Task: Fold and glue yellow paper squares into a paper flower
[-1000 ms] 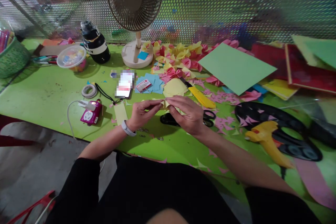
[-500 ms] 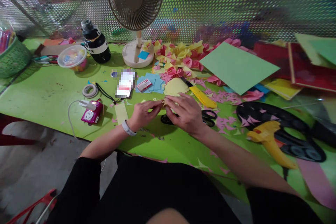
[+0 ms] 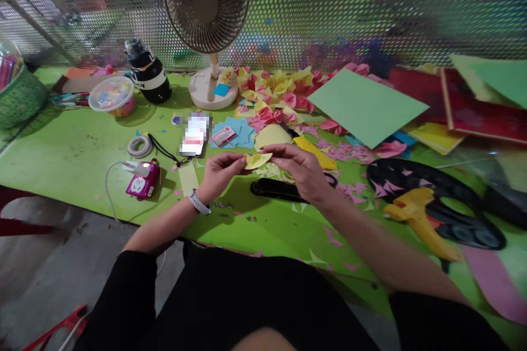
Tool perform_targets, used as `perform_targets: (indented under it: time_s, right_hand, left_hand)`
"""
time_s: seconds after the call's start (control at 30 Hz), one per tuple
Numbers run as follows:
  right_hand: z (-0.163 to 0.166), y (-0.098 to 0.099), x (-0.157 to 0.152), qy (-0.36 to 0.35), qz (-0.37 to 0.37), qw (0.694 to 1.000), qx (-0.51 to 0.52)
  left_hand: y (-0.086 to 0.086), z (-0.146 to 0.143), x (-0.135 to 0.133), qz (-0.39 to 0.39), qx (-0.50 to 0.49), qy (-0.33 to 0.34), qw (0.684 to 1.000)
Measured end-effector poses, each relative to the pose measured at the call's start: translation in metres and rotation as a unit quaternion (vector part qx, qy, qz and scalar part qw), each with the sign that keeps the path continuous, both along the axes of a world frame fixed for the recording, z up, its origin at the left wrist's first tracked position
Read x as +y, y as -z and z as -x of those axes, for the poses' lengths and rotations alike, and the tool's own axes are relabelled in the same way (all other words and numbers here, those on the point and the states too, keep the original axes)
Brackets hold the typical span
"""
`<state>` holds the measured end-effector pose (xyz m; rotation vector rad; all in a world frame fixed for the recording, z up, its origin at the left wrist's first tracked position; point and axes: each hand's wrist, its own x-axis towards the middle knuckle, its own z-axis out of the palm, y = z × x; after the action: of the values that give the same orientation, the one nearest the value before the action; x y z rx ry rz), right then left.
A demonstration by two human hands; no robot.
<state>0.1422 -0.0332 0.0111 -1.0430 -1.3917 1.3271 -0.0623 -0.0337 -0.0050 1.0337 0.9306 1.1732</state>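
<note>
A small folded yellow paper piece (image 3: 257,160) is held just above the green table (image 3: 74,148) between both my hands. My left hand (image 3: 220,173), with a white wristband, pinches its left end. Its right end is pinched by my right hand (image 3: 302,170). Black scissors (image 3: 280,189) lie on the table directly under my right hand. Behind the hands lie a yellow paper square (image 3: 272,136) and a heap of folded pink and yellow paper pieces (image 3: 280,96).
A fan (image 3: 208,16) stands at the back by a black bottle (image 3: 148,71) and a clear tub (image 3: 112,96). Tape roll (image 3: 140,146), pink power plug (image 3: 143,181), phone (image 3: 194,134), blue squares (image 3: 239,131), green sheet (image 3: 366,104), yellow glue gun (image 3: 420,222) surround the hands.
Both hands have lifted the yellow paper slightly off the table and drawn apart, so the folded piece now shows between them. The scissors under the right hand are more exposed.
</note>
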Motion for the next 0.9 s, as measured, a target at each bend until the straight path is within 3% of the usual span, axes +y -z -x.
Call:
perform_targets:
  time_s: [0.53, 0.9]
  right_hand:
    - [-0.0005, 0.0054, 0.0018, -0.013, 0.024, 0.999, 0.026]
    - [-0.0009, 0.0053, 0.0023, -0.011, 0.021, 0.999, 0.028]
  left_hand:
    - [0.0015, 0.0008, 0.0002, -0.057, 0.014, 0.005, 0.998]
    - [0.0020, 0.0017, 0.0012, -0.054, 0.014, 0.008, 0.998]
